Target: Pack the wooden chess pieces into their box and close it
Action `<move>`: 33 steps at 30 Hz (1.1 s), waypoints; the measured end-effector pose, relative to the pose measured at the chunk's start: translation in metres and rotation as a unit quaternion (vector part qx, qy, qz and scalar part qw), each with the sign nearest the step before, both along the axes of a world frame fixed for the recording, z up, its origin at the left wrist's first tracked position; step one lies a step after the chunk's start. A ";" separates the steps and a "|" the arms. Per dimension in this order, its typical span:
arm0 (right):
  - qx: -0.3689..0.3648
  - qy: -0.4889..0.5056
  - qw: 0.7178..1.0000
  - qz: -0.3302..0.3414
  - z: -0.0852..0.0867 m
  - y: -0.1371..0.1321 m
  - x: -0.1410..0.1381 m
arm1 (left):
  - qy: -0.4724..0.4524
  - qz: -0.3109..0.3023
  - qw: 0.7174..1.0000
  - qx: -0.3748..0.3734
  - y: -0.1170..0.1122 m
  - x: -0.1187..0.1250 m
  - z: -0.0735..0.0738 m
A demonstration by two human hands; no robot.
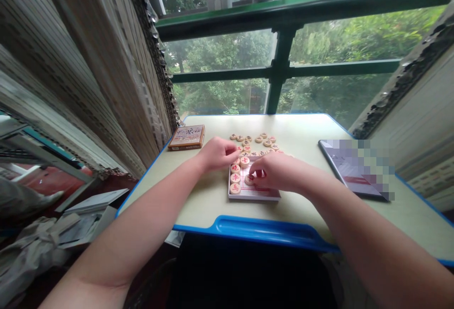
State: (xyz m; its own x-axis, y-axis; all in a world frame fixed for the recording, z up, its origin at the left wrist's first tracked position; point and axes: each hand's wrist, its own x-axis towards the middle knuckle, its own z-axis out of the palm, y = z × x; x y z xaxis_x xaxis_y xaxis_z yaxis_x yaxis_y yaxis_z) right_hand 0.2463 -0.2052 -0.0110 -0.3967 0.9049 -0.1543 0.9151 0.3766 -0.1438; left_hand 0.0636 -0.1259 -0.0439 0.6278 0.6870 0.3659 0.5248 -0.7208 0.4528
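A small white tray [254,195] with red lines lies near the front of the desk [305,134]. Round wooden chess pieces marked in red sit in a column along its left side [235,178]. My right hand [275,172] rests over the tray, its fingertips pinched on one wooden piece [249,179]. My left hand [217,153] is curled at the tray's far left corner, fingers closed toward a piece [244,161]; whether it grips one is hidden. Several loose pieces [252,139] lie on the desk beyond the tray.
A brown-orange box lid [187,137] lies at the desk's left rear. A dark flat item [354,169], partly blurred, lies on the right. The desk has a blue rim [262,229] with a groove. A green-framed window [280,70] stands behind; clutter sits on the floor left.
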 end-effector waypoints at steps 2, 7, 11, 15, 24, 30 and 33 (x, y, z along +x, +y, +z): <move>0.005 0.002 1.000 0.009 -0.001 0.000 0.000 | -0.006 0.030 0.998 0.050 0.003 -0.002 -0.002; 0.008 0.008 1.000 0.000 0.000 -0.001 0.001 | -0.001 0.072 0.990 0.123 0.009 -0.007 0.001; 0.004 0.008 1.000 0.020 0.001 -0.001 0.000 | 0.011 0.068 0.987 0.143 0.010 -0.007 -0.001; 0.030 -0.004 0.999 0.017 -0.002 0.000 -0.003 | 0.013 0.047 0.988 0.146 0.010 -0.005 -0.006; 0.095 -0.018 0.994 0.050 -0.008 0.005 -0.004 | -0.027 0.074 0.977 0.196 0.008 -0.006 0.001; 0.110 0.005 0.993 0.045 -0.010 0.006 -0.004 | 0.012 0.070 0.982 0.173 0.008 -0.006 -0.002; 0.100 0.015 0.994 0.041 -0.009 0.006 -0.003 | 0.022 0.071 0.983 0.168 0.008 -0.006 -0.002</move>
State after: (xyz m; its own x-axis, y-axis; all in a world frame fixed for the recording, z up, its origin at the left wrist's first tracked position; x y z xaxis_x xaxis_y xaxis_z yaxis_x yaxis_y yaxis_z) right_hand 0.2432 -0.1989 -0.0204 -0.4720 0.8808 0.0377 0.8767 0.4735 -0.0849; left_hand 0.0578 -0.1179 -0.0459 0.5537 0.6138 0.5627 0.6452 -0.7435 0.1761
